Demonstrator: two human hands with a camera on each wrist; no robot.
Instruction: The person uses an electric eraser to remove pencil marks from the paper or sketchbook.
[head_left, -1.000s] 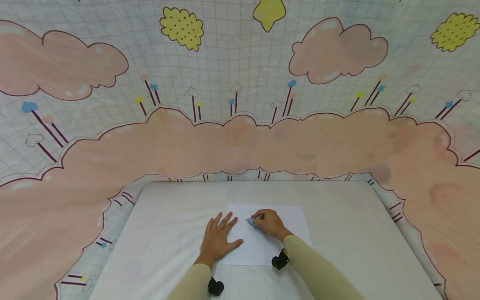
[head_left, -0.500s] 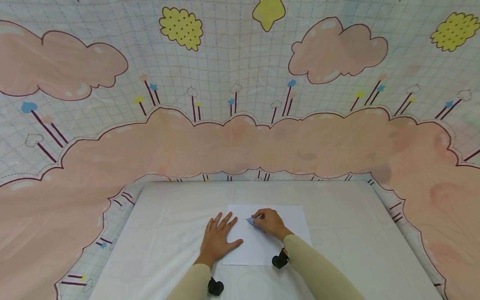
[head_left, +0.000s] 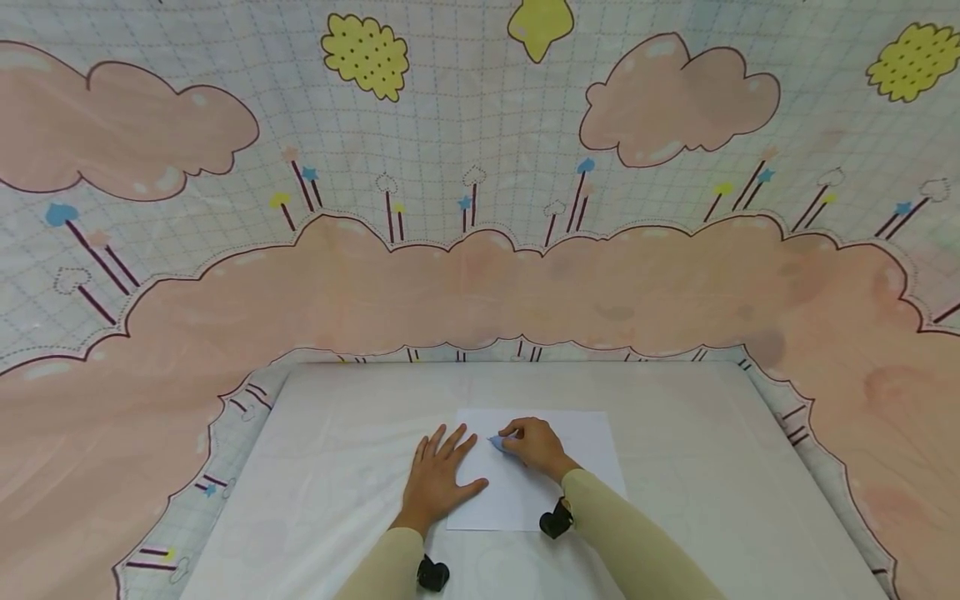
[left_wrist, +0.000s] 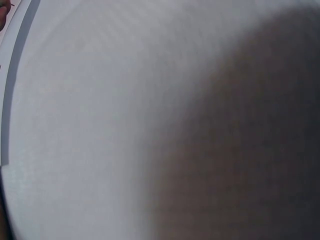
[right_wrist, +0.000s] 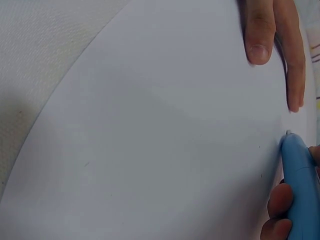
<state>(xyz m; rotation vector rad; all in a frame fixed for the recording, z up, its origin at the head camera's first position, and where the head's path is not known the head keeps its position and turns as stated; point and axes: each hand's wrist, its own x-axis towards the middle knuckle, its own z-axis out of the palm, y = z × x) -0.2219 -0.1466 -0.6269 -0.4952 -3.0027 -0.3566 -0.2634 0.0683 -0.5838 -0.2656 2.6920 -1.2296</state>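
Observation:
My right hand (head_left: 534, 442) grips a light-blue utility knife (right_wrist: 299, 185), a thick tapered body with a small metal tip. The knife's tip points left and sits right at the surface of a white sheet of paper (head_left: 525, 504). Spread flat, my left hand (head_left: 435, 483) lies over the sheet's left edge, its thumb and fingertips on the paper just left of the knife. In the right wrist view, left-hand fingers (right_wrist: 260, 45) show beyond the knife tip, and a few tiny dark marks dot the sheet. The left wrist view is mostly blurred white cloth and dark shadow.
White cloth covers the table (head_left: 337, 433) under and around the sheet. A patterned fabric (head_left: 480, 292) with pink clouds stands behind and falls along both sides. Each wrist wears a small black camera, the right one (head_left: 556, 520) overlapping the sheet's lower edge.
My right hand and the utility knife have shifted slightly left over the paper. The left hand stays spread in the same place, and the head view has turned very slightly.

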